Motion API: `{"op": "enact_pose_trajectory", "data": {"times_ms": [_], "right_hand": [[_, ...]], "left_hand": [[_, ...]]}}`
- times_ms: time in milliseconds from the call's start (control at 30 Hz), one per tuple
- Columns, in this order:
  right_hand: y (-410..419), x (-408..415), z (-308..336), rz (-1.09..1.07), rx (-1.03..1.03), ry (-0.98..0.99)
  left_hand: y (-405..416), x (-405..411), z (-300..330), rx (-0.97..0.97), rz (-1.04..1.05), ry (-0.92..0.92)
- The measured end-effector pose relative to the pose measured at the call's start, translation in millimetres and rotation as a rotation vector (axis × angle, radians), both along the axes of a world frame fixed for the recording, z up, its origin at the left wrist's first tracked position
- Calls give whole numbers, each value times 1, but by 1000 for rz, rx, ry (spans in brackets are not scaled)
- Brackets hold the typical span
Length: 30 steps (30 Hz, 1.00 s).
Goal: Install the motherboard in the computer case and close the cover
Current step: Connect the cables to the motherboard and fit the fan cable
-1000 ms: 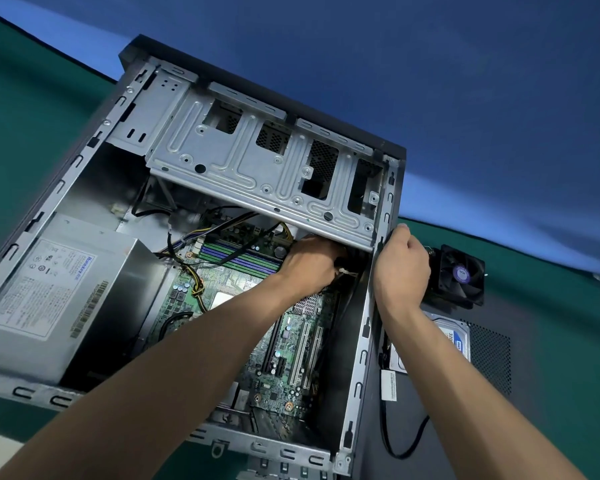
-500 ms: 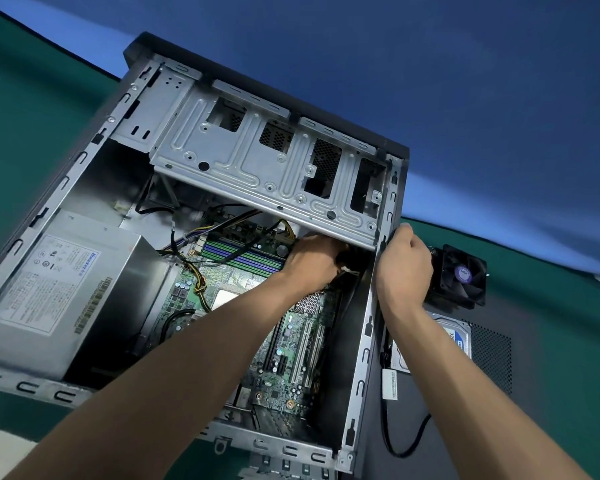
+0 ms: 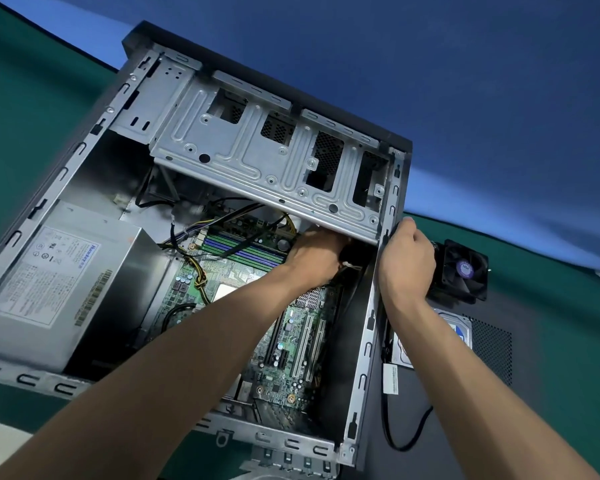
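While left hand (image 3: 312,258) reaches under drive cage, grasp unclear, right hand (image 3: 407,261) grips case (image 3: 368,341) edge

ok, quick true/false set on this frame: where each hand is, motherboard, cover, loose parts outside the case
1. The left hand reaches inside the computer case, under the drive cage. True.
2. The right hand rests on the power supply. False: it grips the case's side rail.
3. The motherboard lies inside the case. True.
4. The cover is closed. False: the case is open.
5. The fan is mounted inside the case. False: it sits outside, beside the right hand.
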State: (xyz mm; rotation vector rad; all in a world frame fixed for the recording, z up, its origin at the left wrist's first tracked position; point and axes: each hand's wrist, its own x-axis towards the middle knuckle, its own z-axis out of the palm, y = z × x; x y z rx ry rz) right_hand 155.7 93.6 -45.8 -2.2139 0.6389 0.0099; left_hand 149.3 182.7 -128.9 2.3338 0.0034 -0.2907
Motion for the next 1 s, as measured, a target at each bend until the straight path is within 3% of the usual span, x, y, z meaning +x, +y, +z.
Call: {"op": "enact_pose_trajectory", "data": {"times_ms": [333, 533, 1000], "right_hand": [[0, 0, 0, 10, 0, 1], [-1, 1, -1, 13, -7, 2], [-1, 0, 0, 17, 2, -1]], "left_hand": [[6, -2, -5, 8, -38, -34], [3, -2, -2, -86, 84, 25], [2, 1, -2, -83, 28, 16]]}}
